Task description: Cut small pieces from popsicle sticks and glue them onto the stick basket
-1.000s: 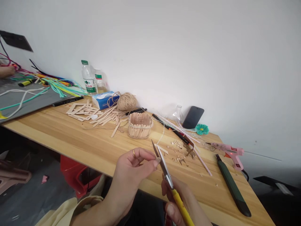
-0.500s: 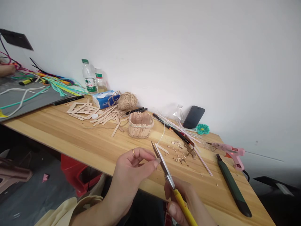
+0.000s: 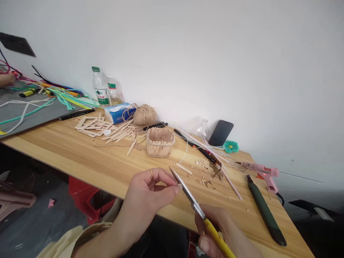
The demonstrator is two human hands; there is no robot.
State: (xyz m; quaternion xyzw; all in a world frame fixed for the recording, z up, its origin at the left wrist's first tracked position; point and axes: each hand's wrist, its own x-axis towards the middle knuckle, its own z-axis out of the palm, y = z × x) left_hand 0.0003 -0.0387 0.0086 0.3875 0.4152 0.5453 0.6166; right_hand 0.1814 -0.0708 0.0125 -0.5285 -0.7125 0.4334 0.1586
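Note:
My right hand (image 3: pixel 215 229) grips the yellow handles of a pair of scissors (image 3: pixel 189 195), blades pointing up and left, nearly closed. Thumb and fingertips of my left hand (image 3: pixel 154 193) are pinched together right beside the blades; whatever they pinch is too small to make out. Beyond the hands stands a small basket (image 3: pixel 160 143) built of wooden craft sticks, with twine or trim around it. A single craft stick (image 3: pixel 184 169) lies on the wooden table (image 3: pixel 120 172) past the scissor tips, near scattered wood clippings (image 3: pixel 205 175).
Craft sticks (image 3: pixel 94 125), a twine ball (image 3: pixel 145 115), a tissue pack (image 3: pixel 119 113) and a water bottle (image 3: pixel 100 89) sit at back left. On the right are a phone (image 3: pixel 220 132), a pink glue gun (image 3: pixel 264 173) and a dark green tool (image 3: pixel 266 211). Another person's hand (image 3: pixel 6 79) shows far left.
The scissors have shifted slightly down and to the right with my right hand, their tips moving nearer my left fingertips. My left hand keeps its pinch, and the view has shifted a little.

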